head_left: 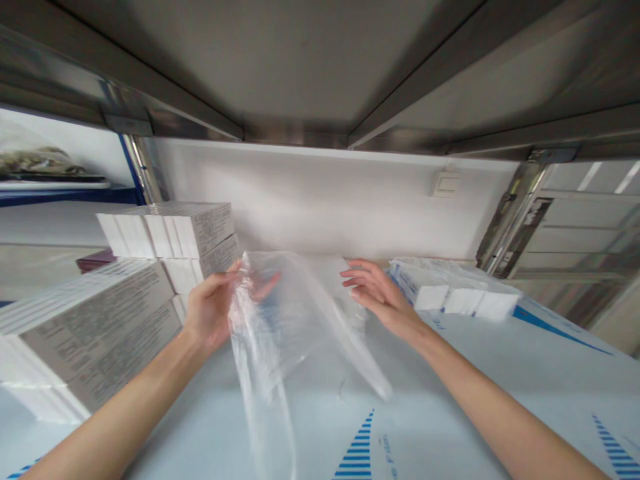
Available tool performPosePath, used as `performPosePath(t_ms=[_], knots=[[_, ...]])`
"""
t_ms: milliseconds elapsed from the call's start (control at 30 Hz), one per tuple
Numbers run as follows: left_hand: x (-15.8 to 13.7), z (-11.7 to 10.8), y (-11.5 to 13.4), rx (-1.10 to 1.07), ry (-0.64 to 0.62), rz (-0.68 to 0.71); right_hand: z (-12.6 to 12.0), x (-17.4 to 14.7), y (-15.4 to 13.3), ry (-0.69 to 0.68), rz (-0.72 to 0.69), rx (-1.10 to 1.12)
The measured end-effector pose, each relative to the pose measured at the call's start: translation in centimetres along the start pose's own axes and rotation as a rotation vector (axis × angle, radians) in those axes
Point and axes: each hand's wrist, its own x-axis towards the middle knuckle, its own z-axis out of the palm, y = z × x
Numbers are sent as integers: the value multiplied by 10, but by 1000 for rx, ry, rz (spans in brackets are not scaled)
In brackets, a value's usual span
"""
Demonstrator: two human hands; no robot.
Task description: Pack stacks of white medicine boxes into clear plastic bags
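Observation:
A clear plastic bag (300, 320) hangs open and creased above the light-blue covered surface. My left hand (213, 307) is closed on its upper left edge, and some of those fingers show through the film. My right hand (377, 297) is just beside the bag's right side with fingers stretched out and slightly apart; no grip on the film shows. The lower part of the bag trails down toward me, with one loose flap slanting to the right.
Stacks of white printed boxes (100, 333) stand close by my left arm. Behind my right hand lie several plastic-wrapped white packs (455, 287). A metal shelf (300, 60) spans low overhead, with metal posts at both sides. A wall switch (446, 185) is at the back.

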Motion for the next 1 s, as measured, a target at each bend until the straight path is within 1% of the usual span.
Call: performPosePath(t_ms=[33,133,200,267,333,400,433,467,500,567,600,667,700,767,867,933,1000], knots=[[-1,1,-4,30,-27,-18,6,-3,-5,-59,35,54],[-3,4,-15,134,-111,-57,27,-13,-17,-238,250,280],[-4,4,-20,199,-126,-66,39,-18,-20,-264,352,406],[-6,2,-20,308,-115,-94,44,-20,-19,-189,385,471],[-7,1,-15,461,-161,-164,42,-17,-15,-51,361,489],[-3,4,-7,620,-261,-236,32,-5,-12,98,297,471],[3,7,-2,685,-296,-243,25,4,-11,162,257,456],[12,11,4,736,-307,-220,17,15,-10,210,228,430],[23,16,9,769,-283,-163,8,27,-10,245,216,404],[52,27,17,762,-200,-7,-8,55,-10,308,166,366],[68,31,19,771,-165,50,-15,69,-9,310,138,360],[97,36,20,825,-38,146,-26,91,-6,268,176,321],[109,36,18,843,0,163,-28,99,-2,243,201,294],[123,31,10,863,23,156,-29,108,9,225,246,255],[131,20,-9,884,-13,97,-23,113,32,222,303,219],[134,14,-22,905,-17,74,-20,114,47,225,330,183],[139,10,-31,942,-10,59,-19,115,58,257,347,128]])
